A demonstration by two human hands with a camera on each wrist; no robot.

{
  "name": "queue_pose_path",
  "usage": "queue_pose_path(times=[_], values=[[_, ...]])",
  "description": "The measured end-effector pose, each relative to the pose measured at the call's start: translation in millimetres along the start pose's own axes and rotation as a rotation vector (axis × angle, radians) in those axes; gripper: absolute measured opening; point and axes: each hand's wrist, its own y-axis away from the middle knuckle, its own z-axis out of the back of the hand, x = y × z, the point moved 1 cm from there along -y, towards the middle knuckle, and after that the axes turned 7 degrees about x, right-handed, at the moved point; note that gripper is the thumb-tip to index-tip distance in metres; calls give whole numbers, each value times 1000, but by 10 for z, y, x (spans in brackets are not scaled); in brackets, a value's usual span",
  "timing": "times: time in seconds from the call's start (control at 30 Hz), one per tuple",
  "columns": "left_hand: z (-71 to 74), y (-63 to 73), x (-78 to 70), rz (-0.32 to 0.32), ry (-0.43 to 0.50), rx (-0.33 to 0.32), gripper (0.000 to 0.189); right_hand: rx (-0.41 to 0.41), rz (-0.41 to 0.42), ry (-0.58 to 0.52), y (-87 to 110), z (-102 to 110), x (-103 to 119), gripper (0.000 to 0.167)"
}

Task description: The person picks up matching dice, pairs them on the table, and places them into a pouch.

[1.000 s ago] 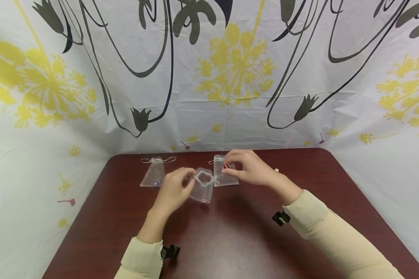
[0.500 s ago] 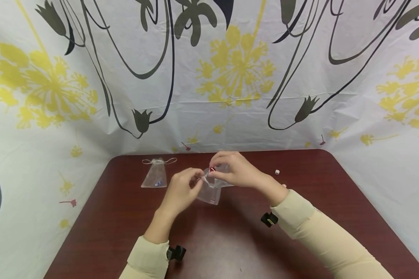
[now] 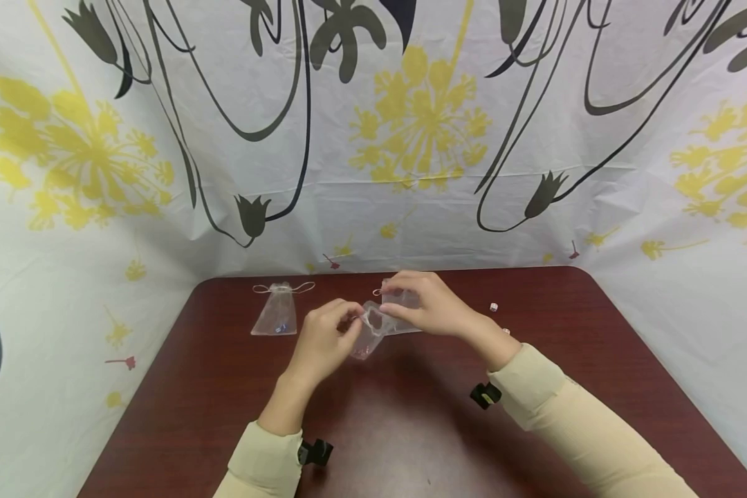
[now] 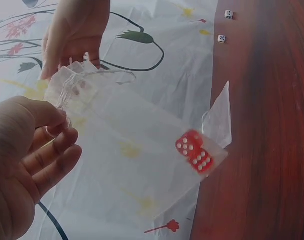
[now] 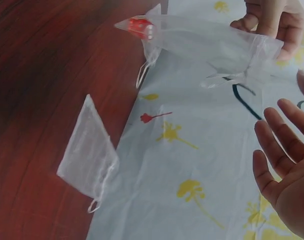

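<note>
My left hand (image 3: 324, 339) pinches the rim of a sheer drawstring pouch (image 3: 366, 340) between thumb and fingertips, over the middle of the table. Red dice (image 4: 194, 150) with white pips lie in the pouch's bottom corner, clearest in the left wrist view. My right hand (image 5: 287, 170) is beside the pouch's gathered mouth, its fingers spread and no die in them. Whether its thumb touches the rim is hard to tell. Behind the right hand, a second sheer pouch (image 3: 401, 321) lies on the table, partly hidden in the head view.
To the left lies another sheer pouch (image 3: 275, 311) with blue dice (image 3: 281, 328) inside. Two white dice (image 4: 221, 39) are on the dark red table (image 3: 411, 429) to the right. A patterned cloth (image 3: 423, 221) hangs behind the table's back edge.
The right hand has come left to the pouch and released the red die that it held. The left hand has moved slightly right with the pouch, whose bottom now swings left.
</note>
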Motion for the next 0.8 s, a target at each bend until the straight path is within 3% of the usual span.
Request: queue_pose_path(times=[0.2,0.33,0.53,0.8], values=[[17,-6,10,-5,26,-40,13,90,-25,49,129,-76,-157,37],[13,-5,17,-8,39,-53,13,144,-9,114,164,-152,-222,25],[23,-4,31,-1,55,-55,11,73,15,114,186,-154,-257,3],[139,-14,155,-3,29,-141,15,-35,36,80,235,0,-296,6]])
